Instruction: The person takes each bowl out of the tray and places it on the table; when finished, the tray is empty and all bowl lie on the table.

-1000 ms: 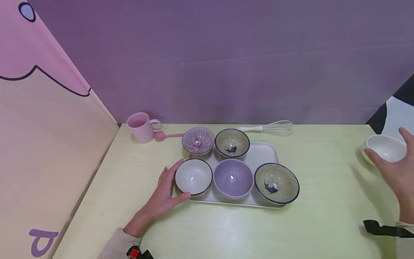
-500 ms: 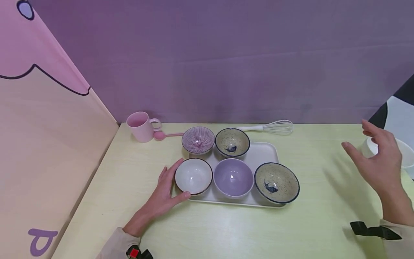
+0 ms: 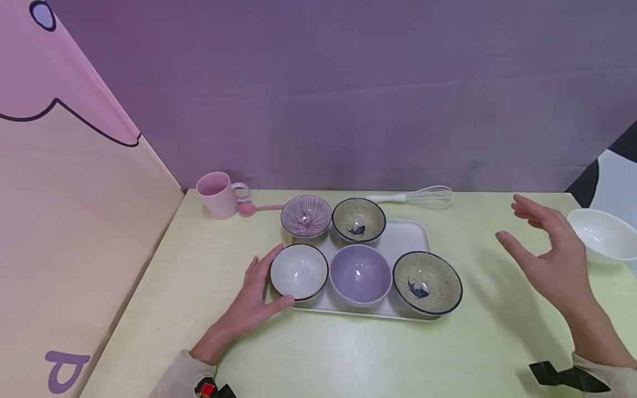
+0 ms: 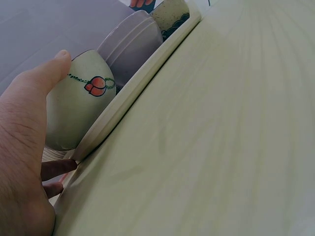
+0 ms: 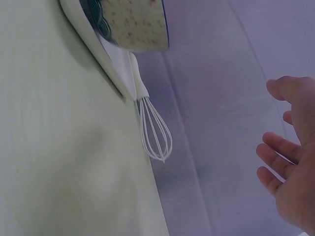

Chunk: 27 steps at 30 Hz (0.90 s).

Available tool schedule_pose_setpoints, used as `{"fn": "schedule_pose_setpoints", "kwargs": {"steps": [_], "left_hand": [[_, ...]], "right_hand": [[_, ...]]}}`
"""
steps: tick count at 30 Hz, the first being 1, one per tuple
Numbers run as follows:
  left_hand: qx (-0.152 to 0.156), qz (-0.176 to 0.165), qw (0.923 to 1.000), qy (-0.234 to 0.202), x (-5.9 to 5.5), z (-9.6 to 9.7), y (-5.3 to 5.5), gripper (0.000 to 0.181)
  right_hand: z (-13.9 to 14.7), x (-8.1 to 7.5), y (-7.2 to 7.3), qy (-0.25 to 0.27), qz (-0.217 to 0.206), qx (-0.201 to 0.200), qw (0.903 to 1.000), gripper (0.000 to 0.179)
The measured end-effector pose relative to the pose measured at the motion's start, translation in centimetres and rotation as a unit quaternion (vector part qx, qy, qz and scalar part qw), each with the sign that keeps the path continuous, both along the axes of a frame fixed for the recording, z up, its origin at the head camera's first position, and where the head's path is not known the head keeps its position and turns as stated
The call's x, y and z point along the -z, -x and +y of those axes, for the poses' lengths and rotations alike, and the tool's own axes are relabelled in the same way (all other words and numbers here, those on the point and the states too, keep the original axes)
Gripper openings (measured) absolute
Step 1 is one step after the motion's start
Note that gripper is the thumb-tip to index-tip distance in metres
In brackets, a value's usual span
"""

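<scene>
My left hand (image 3: 254, 296) grips the side of a white bowl with a brown rim (image 3: 299, 271), its thumb at the near side and fingers along the far left. In the left wrist view that bowl (image 4: 81, 105) shows a red flower on its outside. It stands on a white tray (image 3: 405, 235), beside a lilac bowl (image 3: 360, 273) and a speckled bowl with a blue fish (image 3: 427, 282). My right hand (image 3: 559, 265) hovers over the table with fingers spread and holds nothing. To its right stands a plain white bowl (image 3: 604, 235).
At the tray's back are a purple-striped bowl (image 3: 306, 215) and a smaller speckled bowl (image 3: 359, 218). A pink mug (image 3: 217, 196), a pink spoon (image 3: 249, 209) and a white whisk (image 3: 428, 196) lie along the rear edge. A purple backdrop (image 3: 348, 99) rises behind.
The right hand has let go of the plain white bowl at the far right and moved left, away from it. The left hand stays at the brown-rimmed bowl.
</scene>
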State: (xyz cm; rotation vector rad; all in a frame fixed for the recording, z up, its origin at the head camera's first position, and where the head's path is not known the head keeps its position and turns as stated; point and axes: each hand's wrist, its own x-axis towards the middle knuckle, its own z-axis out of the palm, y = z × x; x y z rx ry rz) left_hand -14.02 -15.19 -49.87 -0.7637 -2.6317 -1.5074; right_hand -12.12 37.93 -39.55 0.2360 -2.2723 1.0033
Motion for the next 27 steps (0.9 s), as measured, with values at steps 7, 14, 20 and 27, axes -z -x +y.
{"fn": "schedule_pose_setpoints", "kwargs": {"steps": [7, 14, 20, 27], "left_hand": [[-0.001, -0.003, 1.0000, -0.005, -0.1, 0.0, 0.0, 0.104], [0.001, 0.006, 1.0000, -0.005, 0.1, 0.0, 0.0, 0.104], [0.002, 0.006, 1.0000, -0.006, 0.2, 0.0, 0.0, 0.104], [0.003, 0.010, 0.9999, -0.009, 0.2, 0.0, 0.1, 0.105]], "right_hand": [[-1.9, 0.4, -1.0, -0.004, -0.012, -0.041, 0.9991, 0.079], [-3.3, 1.2, -2.2, -0.016, -0.034, -0.068, 0.9970, 0.086], [-4.2, 1.9, -3.1, -0.028, -0.048, -0.086, 0.9947, 0.089], [-5.5, 2.9, -4.0, -0.038, -0.073, -0.119, 0.9895, 0.097]]}}
